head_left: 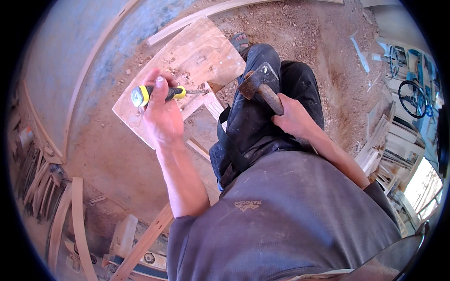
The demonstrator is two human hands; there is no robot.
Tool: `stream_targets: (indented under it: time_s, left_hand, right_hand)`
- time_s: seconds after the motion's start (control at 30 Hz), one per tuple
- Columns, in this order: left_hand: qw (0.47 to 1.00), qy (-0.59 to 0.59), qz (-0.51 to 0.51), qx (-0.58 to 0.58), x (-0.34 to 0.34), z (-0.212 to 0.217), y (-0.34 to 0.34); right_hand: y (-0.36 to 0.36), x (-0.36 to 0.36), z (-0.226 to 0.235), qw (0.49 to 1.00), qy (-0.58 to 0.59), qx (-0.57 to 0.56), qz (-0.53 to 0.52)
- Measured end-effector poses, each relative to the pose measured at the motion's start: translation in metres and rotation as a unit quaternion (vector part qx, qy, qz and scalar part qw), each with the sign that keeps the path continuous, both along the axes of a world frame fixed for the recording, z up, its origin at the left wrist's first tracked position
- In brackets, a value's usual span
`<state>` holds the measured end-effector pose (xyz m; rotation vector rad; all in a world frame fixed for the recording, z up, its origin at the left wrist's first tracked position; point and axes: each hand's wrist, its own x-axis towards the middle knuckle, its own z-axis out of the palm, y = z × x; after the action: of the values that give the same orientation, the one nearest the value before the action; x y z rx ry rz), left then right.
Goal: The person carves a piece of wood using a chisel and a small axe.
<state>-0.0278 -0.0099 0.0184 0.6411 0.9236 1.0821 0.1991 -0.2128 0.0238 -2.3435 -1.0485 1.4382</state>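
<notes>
My left hand (163,112) is closed around the black and yellow handle of a chisel (180,92). Its narrow dark blade points right, the tip by the end of a pale wooden piece (213,104) at the edge of a broad wooden board (199,51). The chisel lies nearly level, and whether its tip touches wood cannot be told. In my right hand (293,114) is a hatchet (254,83) with a short wooden handle, gripped close to the head. Its rusty, worn head is over my dark trousers, apart from the chisel.
Wood chips (183,75) lie on the board. Long curved wooden strips (78,225) stand at the left, and another strip (187,21) lies beyond the board. Stacked timber (377,140) and a black handwheel (412,99) are at the right. A sandalled foot (240,42) is by the board.
</notes>
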Motion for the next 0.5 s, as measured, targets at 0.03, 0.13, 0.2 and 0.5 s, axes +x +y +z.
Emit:
stream_targets:
  time_s: [0.03,0.13,0.2,0.5]
  left_hand:
    - [0.999,0.013,-0.037,0.027,-0.003,-0.009,0.004]
    - [0.994,0.036,-0.071,0.081,0.004,-0.018,0.006]
    - [0.991,-0.002,-0.074,0.115,0.009,-0.031,0.011]
    - [0.996,0.012,-0.044,0.073,0.013,-0.016,0.038]
  right_hand:
    - [-0.001,0.000,0.000,1.000,0.002,0.004,-0.002]
    - [-0.003,0.000,0.000,1.000,0.003,0.014,-0.010]
    - [-0.004,0.001,0.001,1.000,0.006,0.015,-0.013]
    - [-0.007,0.004,-0.001,1.000,0.014,-0.010,-0.023]
